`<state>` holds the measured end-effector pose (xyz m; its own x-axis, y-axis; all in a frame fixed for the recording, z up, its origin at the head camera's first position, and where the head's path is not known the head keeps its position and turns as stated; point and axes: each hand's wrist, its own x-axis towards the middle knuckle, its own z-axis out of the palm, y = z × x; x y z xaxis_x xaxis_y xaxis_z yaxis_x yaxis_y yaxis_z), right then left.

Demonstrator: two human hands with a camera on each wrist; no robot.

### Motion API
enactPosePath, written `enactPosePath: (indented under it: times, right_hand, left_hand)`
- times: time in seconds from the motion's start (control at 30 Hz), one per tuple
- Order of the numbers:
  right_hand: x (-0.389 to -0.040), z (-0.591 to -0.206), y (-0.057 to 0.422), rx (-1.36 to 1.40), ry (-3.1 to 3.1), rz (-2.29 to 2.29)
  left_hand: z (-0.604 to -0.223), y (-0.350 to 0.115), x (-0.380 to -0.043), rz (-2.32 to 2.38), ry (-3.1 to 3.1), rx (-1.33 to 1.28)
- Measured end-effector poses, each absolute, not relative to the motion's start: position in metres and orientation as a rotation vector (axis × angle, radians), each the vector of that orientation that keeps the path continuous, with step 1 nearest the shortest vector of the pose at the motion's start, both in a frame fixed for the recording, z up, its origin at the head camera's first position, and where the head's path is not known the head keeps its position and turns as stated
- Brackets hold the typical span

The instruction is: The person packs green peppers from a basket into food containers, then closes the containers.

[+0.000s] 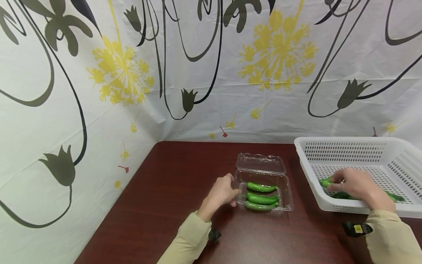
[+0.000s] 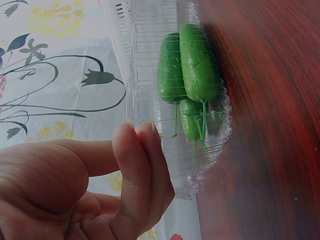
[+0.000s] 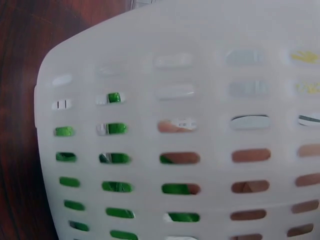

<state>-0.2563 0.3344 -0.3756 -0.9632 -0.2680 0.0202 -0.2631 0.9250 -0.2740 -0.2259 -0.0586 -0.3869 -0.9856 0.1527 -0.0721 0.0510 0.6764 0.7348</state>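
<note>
A clear plastic clamshell box (image 1: 287, 190) stands on the table with its lid folded back. Inside lie several green peppers (image 1: 262, 199), thin stems showing in the left wrist view. My left hand (image 1: 221, 190) pinches the box's left edge, its fingertips right at the rim in the left wrist view. Over in the white basket, my right hand (image 1: 357, 185) grips a green pepper (image 1: 325, 182) between thumb and fingers. More green peppers (image 1: 395, 197) lie under and beside that hand. In the right wrist view the basket wall (image 3: 210, 105) hides most of the hand and peppers.
The white slotted basket (image 1: 300, 157) stands on the right of the dark red-brown table (image 1: 184, 165), a short gap from the clamshell's right side. A patterned white sheet (image 1: 204, 73) hangs behind and along the left of the table.
</note>
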Motion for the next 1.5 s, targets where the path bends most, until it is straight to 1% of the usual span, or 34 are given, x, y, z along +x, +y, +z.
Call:
enactPosePath:
  times: [0.2,0.6,0.97,1.5]
  right_hand:
    - [-0.258,-0.375,0.333,-0.474,3.101,-0.499]
    - [-0.258,-0.369,0.330,-0.486,3.201,-0.597]
    - [-0.254,-0.361,0.325,-0.410,3.212,-0.625]
    - [-0.246,-0.345,0.314,-0.424,3.322,-0.634]
  left_hand:
    - [-0.387,-0.059,-0.226,1.185,2.771,0.174]
    - [-0.386,-0.059,-0.224,1.181,2.773,0.167]
    - [-0.387,-0.058,-0.225,1.177,2.779,0.170]
    - [-0.387,-0.058,-0.226,1.162,2.783,0.172]
